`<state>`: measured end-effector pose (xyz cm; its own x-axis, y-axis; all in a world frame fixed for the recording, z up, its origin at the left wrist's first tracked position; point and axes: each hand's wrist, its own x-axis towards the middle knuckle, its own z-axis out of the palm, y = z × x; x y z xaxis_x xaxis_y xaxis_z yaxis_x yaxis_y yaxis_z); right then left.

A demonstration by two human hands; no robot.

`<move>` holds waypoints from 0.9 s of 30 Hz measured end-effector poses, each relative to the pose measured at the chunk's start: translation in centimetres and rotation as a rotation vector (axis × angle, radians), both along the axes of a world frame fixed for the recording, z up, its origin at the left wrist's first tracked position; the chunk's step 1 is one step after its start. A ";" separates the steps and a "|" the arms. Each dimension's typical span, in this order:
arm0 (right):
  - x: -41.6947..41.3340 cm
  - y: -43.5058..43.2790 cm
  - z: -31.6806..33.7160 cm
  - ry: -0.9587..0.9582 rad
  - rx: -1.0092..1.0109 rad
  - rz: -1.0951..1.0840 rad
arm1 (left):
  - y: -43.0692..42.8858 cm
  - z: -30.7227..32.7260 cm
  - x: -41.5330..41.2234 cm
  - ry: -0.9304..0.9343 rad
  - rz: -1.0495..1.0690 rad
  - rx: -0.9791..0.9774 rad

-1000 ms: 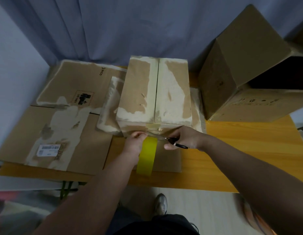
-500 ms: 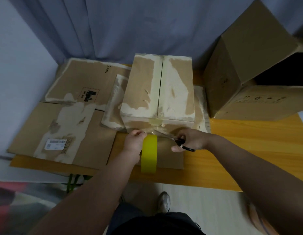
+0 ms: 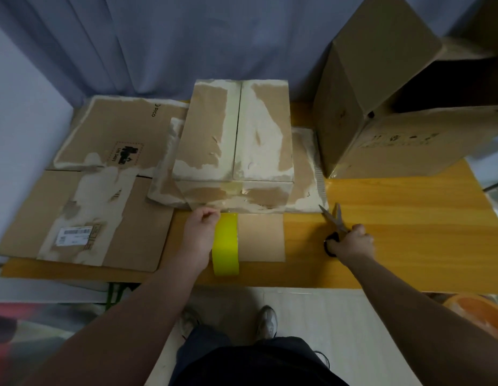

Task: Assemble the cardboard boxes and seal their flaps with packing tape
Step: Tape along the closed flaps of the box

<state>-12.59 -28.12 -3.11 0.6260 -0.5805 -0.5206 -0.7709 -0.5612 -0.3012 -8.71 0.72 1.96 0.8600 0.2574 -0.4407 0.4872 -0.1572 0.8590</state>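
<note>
One strip seems cut: scissors [image 3: 333,218] are drawn aside, clamped in the right grip [image 3: 351,242]; tape [image 3: 225,246] is clamped in the left grip [image 3: 202,232].

the left hand [image 3: 200,232] and right hand [image 3: 351,242] are bare, the forearms [image 3: 409,296] too, as far up as i can see. a loose black top [image 3: 256,369] hangs at the waist over dark blue trousers [image 3: 203,344]. pale grey trainers [image 3: 267,323] on the feet, rounded toes; the left trainer [image 3: 190,320] is half hidden behind the arm.
</note>
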 end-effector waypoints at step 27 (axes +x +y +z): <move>14.5 18.0 9.1 -0.332 -0.182 1.009 | 9.4 4.7 3.3 -0.120 -0.134 0.110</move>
